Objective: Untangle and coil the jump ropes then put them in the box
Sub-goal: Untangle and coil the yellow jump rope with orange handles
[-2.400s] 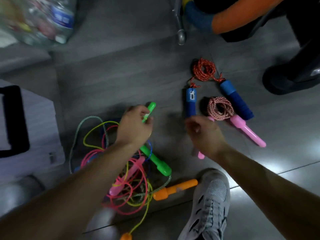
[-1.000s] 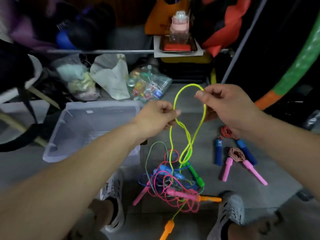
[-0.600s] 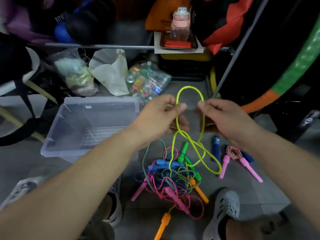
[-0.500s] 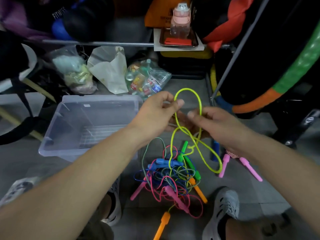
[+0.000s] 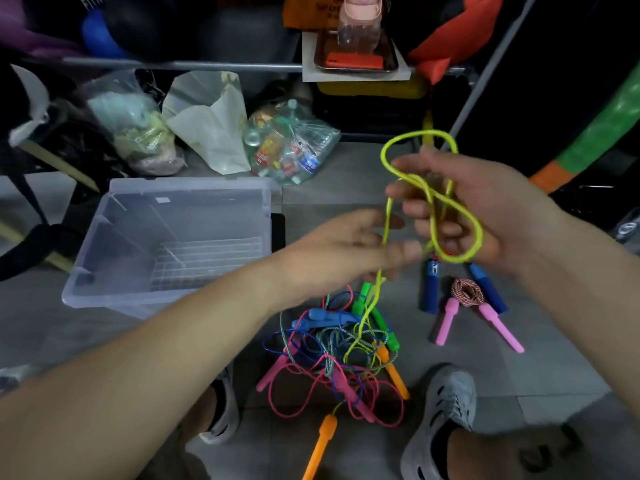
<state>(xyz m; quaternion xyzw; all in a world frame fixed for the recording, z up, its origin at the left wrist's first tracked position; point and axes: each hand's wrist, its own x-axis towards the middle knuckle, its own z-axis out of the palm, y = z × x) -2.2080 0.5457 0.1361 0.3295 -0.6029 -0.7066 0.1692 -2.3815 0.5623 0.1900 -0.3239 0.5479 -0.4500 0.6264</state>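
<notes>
Though near box [image 5: 104, 299], tangle [image 5: 332, 348] between shoes [image 5: 440, 420].

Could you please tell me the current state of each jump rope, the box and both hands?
Neon yellow plastic jump rope: partly looped in the right hand, rest trailing into the pile.
Right hand: gripping those loops.
Left hand: blurred beside the hanging strand; grip unclear.
Multicoloured jump rope pile: tangled, on the floor.
Red-and-white braided rope with pink handles: coiled, on the floor.
Clear plastic box: open, no ropes inside.
</notes>
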